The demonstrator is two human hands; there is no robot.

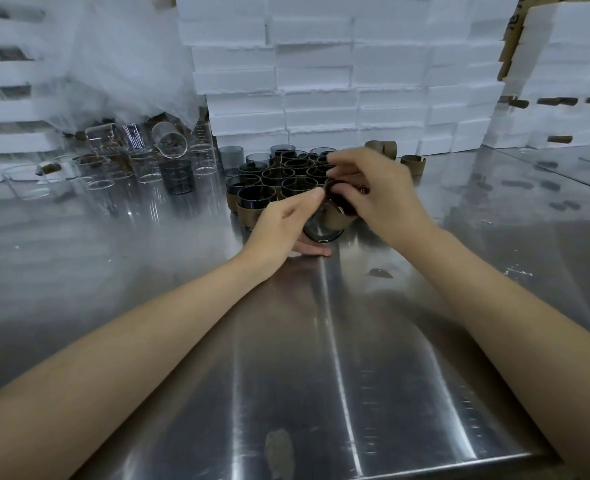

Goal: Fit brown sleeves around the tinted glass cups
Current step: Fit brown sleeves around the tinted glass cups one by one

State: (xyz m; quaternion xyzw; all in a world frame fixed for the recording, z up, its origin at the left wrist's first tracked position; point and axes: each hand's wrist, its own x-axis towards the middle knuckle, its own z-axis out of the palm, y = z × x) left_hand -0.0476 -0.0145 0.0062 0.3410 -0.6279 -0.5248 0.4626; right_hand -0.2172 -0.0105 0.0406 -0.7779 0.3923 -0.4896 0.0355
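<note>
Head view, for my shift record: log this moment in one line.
left hand: holds cup | right hand: grips cup rim | sleeve: around cup | sleeved cups: clustered behind

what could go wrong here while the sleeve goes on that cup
1. The tinted glass cup is held tilted over the steel table by the left hand and right hand. A slip while the brown sleeve is worked on could drop it onto the metal.
2. The sleeved cups stand packed right behind the hands, so a jerk could knock them together.

arms outstretched, left hand point(283, 226) and right hand point(383, 192) curled close together.
</note>
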